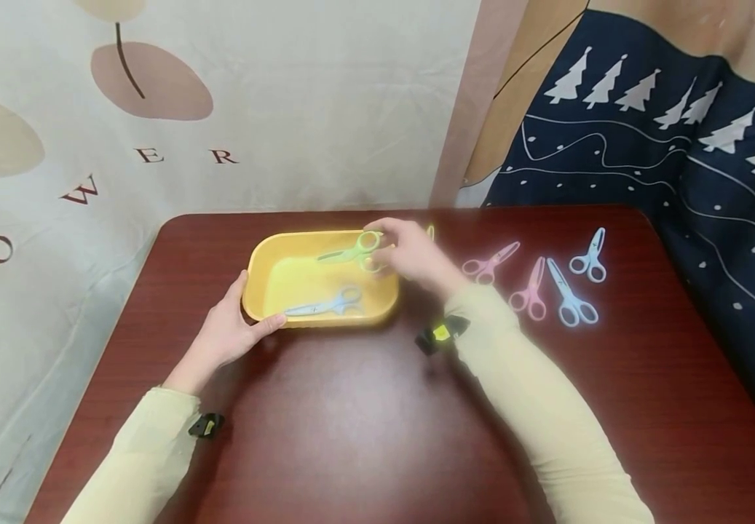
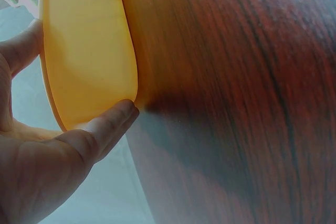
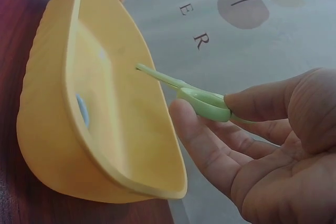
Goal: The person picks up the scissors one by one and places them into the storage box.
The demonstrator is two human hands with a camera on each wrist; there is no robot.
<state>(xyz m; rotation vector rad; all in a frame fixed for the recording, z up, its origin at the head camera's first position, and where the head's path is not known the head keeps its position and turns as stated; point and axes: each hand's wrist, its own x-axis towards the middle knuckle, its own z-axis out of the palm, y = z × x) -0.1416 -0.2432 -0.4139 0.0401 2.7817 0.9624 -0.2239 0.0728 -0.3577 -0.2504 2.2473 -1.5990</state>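
Note:
My right hand (image 1: 411,251) pinches green scissors (image 1: 349,252) by the handle loops, over the right part of a yellow plastic basin (image 1: 386,317). Their blades point left, above the basin's inside; the right wrist view shows thumb and fingertips at the green handle (image 3: 207,107). At the basin's left end, my left hand (image 1: 225,331) grips the wall, thumb at the front rim and fingers along the outer side (image 2: 113,124). Blue scissors (image 1: 325,302) lie inside the basin near its front wall, blades toward the left thumb.
Right of the basin on the dark red wooden table (image 1: 364,429) lie pink scissors (image 1: 491,263), another pink pair (image 1: 530,291), blue scissors (image 1: 569,295) and a second blue pair (image 1: 590,256). A yellow-green piece (image 1: 431,232) shows behind the right hand. Printed cloth (image 1: 325,109) hangs behind.

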